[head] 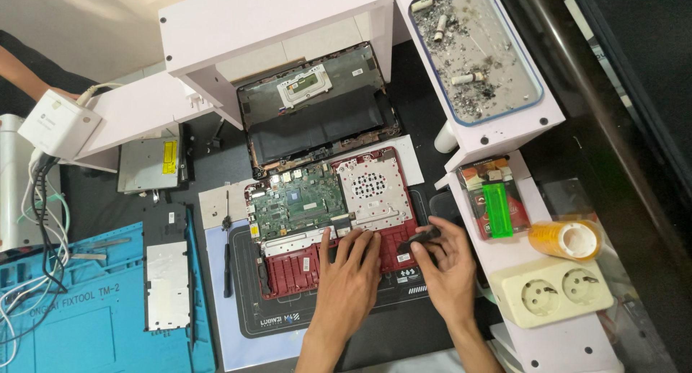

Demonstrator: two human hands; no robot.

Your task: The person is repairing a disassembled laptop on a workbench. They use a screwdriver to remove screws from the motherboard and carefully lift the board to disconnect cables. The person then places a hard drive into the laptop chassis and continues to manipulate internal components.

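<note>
Both hands worked an opened red laptop (324, 221).
Left hand (349, 272) pressed flat and empty; right hand (443, 261) pinched a small black part (420, 237), best eased off slowly.

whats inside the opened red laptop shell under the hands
Inside the red laptop shell a green circuit board and a perforated metal plate show. The left hand and right hand cover its lower right part, so that part cannot be seen.
</note>
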